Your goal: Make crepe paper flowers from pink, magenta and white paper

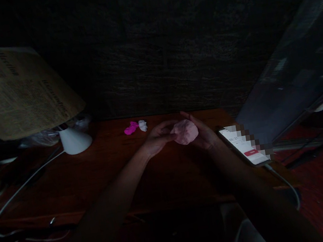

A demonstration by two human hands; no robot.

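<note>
The scene is dim. Both hands meet over a dark red-brown wooden table. My left hand and my right hand are closed together around a pale pink lump, soft-looking like clay or dough, held just above the tabletop. Left fingers press its left side; the right hand cups it from the right and behind. Farther back on the table lie a small magenta piece and a small white piece, side by side and untouched.
A phone with a lit screen lies right of my right hand, a cable running from its near end. At the left stands a white lamp base under a newspaper-covered shade, with a white cord. A dark wall stands behind.
</note>
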